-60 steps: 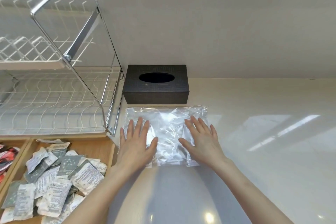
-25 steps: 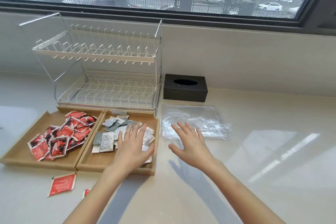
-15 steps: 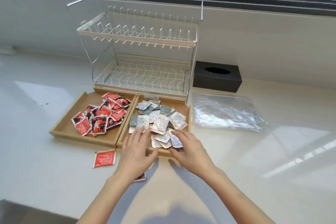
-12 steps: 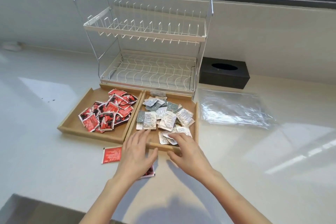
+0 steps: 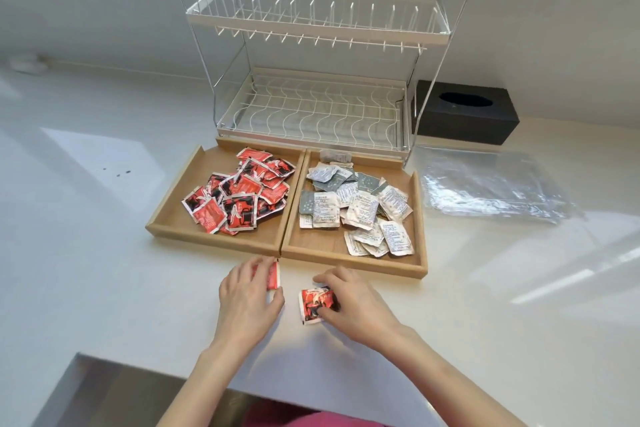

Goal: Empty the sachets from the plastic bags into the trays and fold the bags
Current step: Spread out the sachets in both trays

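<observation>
Two wooden trays sit side by side on the white counter. The left tray (image 5: 171, 220) holds a pile of red sachets (image 5: 242, 198); the right tray (image 5: 419, 218) holds white and grey sachets (image 5: 360, 210). Flattened clear plastic bags (image 5: 491, 187) lie stacked to the right of the trays. In front of the trays, my left hand (image 5: 247, 300) covers a loose red sachet (image 5: 273, 274) lying on the counter. My right hand (image 5: 356, 302) pinches a second loose red sachet (image 5: 313, 303) with thumb and fingers.
A two-tier wire dish rack (image 5: 311, 87) stands right behind the trays. A black tissue box (image 5: 467, 114) sits behind the bags. The counter's front edge (image 5: 138, 371) runs just below my wrists.
My hands left the flattened bags and came back toward me, past the right tray, onto two loose red sachets in front of the trays. The view tilted down.
</observation>
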The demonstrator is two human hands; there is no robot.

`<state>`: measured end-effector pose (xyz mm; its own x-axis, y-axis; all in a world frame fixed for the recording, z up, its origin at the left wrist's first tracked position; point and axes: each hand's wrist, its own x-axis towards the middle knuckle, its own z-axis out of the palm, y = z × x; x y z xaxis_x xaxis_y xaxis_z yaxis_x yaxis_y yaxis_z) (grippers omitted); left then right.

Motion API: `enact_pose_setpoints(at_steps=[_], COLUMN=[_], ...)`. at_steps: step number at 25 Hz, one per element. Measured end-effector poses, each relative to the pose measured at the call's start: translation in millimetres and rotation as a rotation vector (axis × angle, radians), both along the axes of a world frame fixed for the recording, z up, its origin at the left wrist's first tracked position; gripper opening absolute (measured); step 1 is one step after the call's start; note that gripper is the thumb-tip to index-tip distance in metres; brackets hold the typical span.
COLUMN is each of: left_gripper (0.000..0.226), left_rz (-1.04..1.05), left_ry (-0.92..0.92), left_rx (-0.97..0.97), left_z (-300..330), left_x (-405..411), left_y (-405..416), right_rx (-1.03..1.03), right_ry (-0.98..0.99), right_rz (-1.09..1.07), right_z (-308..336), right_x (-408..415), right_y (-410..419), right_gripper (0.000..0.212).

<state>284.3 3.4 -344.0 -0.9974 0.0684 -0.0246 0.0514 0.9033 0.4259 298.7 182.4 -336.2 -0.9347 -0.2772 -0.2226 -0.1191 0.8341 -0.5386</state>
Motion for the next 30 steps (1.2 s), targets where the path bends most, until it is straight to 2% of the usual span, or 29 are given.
enact_pose_setpoints(at_steps=[5,10,15,18,22,25,30], left_gripper=[0.050,0.042,0.032,0.031,0.026,0.027,0.027], left_rz=[-0.053,-0.133,-0.183,-0.198,-0.226,-0.180,-0.166], left_ry=[-0.089,-0.034,0.118,0.131,0.122,0.025,-0.011], left_rx=[-0.094,-0.118,-0.077,-0.023,0.017,0.097,0.164], left_z=[-9.7,-8.0,-10.1,-9.0,-6.9,-10.6,-13.4], left_x=[-10.4,-17.8,-14.5,-15.7,-19.5,-23.6,-19.7], left_y=[-24.7,-34.6,-36.9,-42.1,-48.7,-56.5,-65.7], right_rx=[0.049,0.055,0.059,-0.029,-0.220,-0.264,-0.293], right_ry=[-0.004,-0.070,-0.119,-0.129,-0.108,-0.018,0.042], right_rz=[-0.081,-0.141,-0.144,-0.166,-0.235,-0.237,-0.232], right_z=[-10.6,-11.2,-5.6,2.0,22.2,40.2,52.4], right_x=[-2.3,-8.5,-13.9,-20.8,-45.4,-76.1,-130.0], right_y=[-15.3,-18.7,-17.4,-22.2,-32.5,-41.4,-66.3], right_gripper=[0.044,0.037,0.025,0.015,0.012,0.011,0.014])
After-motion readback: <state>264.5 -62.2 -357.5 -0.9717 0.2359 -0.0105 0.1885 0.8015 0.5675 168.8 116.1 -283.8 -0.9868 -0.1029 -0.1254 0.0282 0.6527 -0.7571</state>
